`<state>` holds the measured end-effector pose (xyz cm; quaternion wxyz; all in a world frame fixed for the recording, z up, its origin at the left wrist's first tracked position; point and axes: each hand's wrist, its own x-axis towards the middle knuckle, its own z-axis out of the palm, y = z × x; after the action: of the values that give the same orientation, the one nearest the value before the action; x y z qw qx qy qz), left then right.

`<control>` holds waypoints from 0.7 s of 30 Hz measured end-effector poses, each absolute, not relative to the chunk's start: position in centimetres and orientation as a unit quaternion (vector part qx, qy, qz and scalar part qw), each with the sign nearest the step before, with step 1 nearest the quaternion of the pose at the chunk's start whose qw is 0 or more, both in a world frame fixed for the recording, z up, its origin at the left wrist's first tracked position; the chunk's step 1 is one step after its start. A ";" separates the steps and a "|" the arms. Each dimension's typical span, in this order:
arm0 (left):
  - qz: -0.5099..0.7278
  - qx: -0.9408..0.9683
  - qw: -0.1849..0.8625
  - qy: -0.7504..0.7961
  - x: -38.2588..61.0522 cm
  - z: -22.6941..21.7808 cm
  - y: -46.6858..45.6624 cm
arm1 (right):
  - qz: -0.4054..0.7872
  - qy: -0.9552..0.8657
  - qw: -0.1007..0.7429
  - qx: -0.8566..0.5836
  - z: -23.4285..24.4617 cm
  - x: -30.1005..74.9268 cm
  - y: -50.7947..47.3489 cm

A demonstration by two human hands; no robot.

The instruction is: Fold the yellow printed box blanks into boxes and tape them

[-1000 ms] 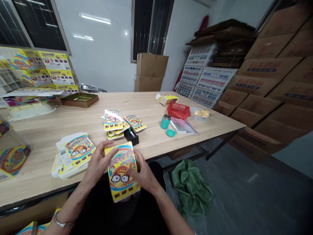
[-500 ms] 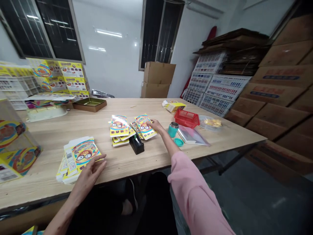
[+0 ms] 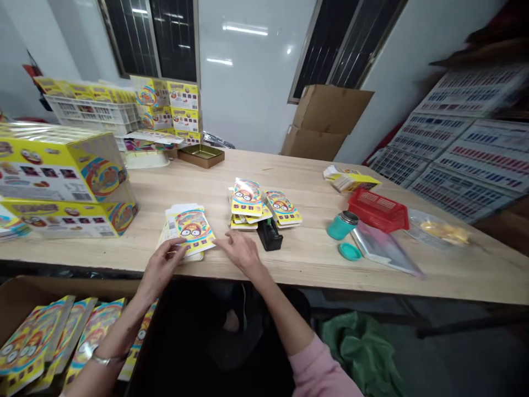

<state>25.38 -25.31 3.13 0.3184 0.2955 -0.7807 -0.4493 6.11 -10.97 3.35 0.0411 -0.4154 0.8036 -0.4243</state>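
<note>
A stack of flat yellow printed cartons (image 3: 167, 231) lies in front of me, its top carton (image 3: 194, 226) turned slightly askew and showing a cartoon face with glasses. My left hand (image 3: 163, 264) is at that carton's lower left edge, fingers bent and closed on it. From the right, my right hand (image 3: 243, 253) reaches in with fingers apart, its fingertips close to the carton's lower right corner; whether they touch is hard to see. Beyond my right hand are a black tape dispenser (image 3: 270, 236), a pile of filled-looking packs (image 3: 247, 196) and a second pile (image 3: 283, 208).
Large yellow boxes (image 3: 45, 171) stand at the left. Below the table edge, an open cardboard box (image 3: 25, 286) holds several packs. A teal jar (image 3: 342, 225), its lid (image 3: 349, 251), a red basket (image 3: 378, 209) and a plastic folder (image 3: 386, 251) lie to the right. A brown tray (image 3: 202, 157) sits behind.
My right hand has left the right-hand pile of packs and come over to the carton stack. My left hand has moved onto the top carton. The view has turned left.
</note>
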 end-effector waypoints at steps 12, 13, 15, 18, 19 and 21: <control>-0.558 0.339 0.405 -0.640 26.4 4.1 -25.3 | -0.686 0.607 0.285 -0.283 0.6 12.9 -9.4; -0.581 0.327 0.387 -0.637 25.9 4.5 -24.9 | -0.674 0.621 0.286 -0.280 0.3 13.6 -8.5; -0.605 0.296 0.363 -0.643 24.8 5.1 -23.8 | -0.642 0.682 0.216 -0.276 0.2 14.3 -6.9; -0.587 0.251 0.336 -0.692 23.1 5.3 -22.1 | -0.588 0.755 -0.032 -0.290 2.5 13.7 -5.0; -0.578 0.234 0.320 -0.713 22.6 5.3 -21.5 | -0.564 0.757 -0.113 -0.310 3.7 13.2 -4.6; -0.567 0.195 0.289 -0.747 21.7 5.2 -20.2 | -0.502 0.749 -0.218 -0.374 6.3 12.0 -4.1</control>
<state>21.69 -20.21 5.19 0.2885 0.1950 -0.7467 -0.5667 12.05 -4.11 6.28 -0.2178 -0.3738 0.7491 -0.5018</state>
